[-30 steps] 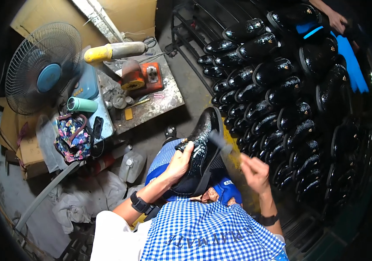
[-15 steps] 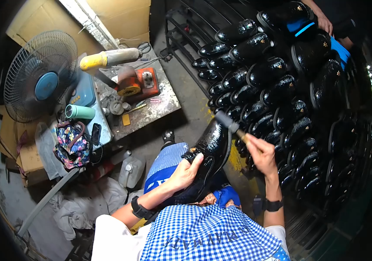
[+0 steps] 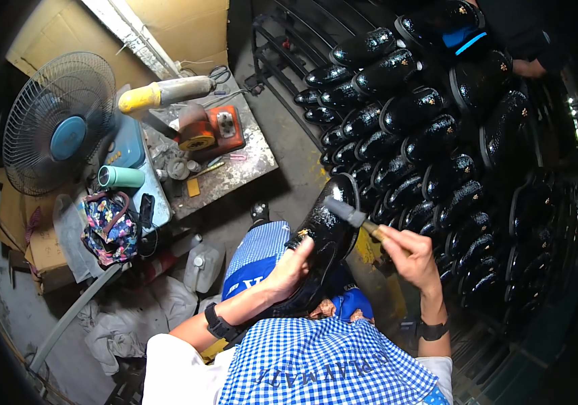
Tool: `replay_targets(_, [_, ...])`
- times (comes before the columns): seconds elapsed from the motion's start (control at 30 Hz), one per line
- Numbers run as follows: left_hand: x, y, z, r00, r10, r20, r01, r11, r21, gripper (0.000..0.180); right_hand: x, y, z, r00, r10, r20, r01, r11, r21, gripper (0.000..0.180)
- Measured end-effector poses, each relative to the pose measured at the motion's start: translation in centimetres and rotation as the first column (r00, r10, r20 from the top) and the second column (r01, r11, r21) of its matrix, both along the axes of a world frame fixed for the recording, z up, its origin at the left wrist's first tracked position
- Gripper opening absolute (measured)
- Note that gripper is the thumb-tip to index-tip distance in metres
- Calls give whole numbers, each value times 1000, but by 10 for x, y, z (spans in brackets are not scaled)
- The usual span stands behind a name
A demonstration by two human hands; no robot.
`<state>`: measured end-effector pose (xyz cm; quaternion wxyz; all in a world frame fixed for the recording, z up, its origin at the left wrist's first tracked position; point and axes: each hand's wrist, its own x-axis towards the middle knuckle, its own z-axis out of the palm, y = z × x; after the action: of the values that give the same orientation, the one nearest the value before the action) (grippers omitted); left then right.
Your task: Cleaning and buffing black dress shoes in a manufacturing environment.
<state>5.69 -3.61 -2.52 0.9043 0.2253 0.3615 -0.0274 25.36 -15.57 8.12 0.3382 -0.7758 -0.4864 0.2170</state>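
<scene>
Glossy black shoes (image 3: 414,111) fill a dark metal rack in slanting rows, ahead of the right hand (image 3: 410,256) and out to its right. Well ahead and left of the left hand (image 3: 294,266) stands a stained worktable (image 3: 238,177), and farther left a round-caged fan (image 3: 69,138) with a blue hub. Blue-and-white gingham apron (image 3: 323,364) cloth covers the wearer's torso, just behind both hands. Left of the left hand sits a translucent plastic jug (image 3: 203,266); beyond it, farther left, is a floral handbag (image 3: 108,229). Between the two hands, tilted with its toe pointing away, lies the held shoe (image 3: 316,226). The left hand grips it, thumb on the upper near a small gold ornament (image 3: 302,233). Ahead of the handbag, far from the left hand, a mint-green bottle (image 3: 121,177) lies on its side. The right hand is closed around the handle of a grey-headed brush (image 3: 350,214), whose head overlaps the toe area; I cannot tell whether it touches.
</scene>
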Motion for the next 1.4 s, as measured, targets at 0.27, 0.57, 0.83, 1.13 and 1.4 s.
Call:
replay_targets(0.27, [12,19,34,937,239,253,-101,882,-460,49,-3,1,16,997,-38,73,39,999,-9,23])
replay_targets(0.57, [14,27,40,944,281,173,-217,924,-315,36,-4,0,14,931,-178,319,149,982,113,25])
replay_targets(0.83, [19,41,39,922,271,276,-206,948,-241,36,-19,2,-6,881,9,472,-111,976,189,30])
replay_targets(1.13, [28,52,39,902,334,273,-246,918,-310,43,11,-27,-14,767,-620,168,542,764,350,24])
replay_targets(1.4, [39,64,37,880,397,261,-215,823,-525,52,-40,-11,-25,953,-43,300,-32,970,241,26])
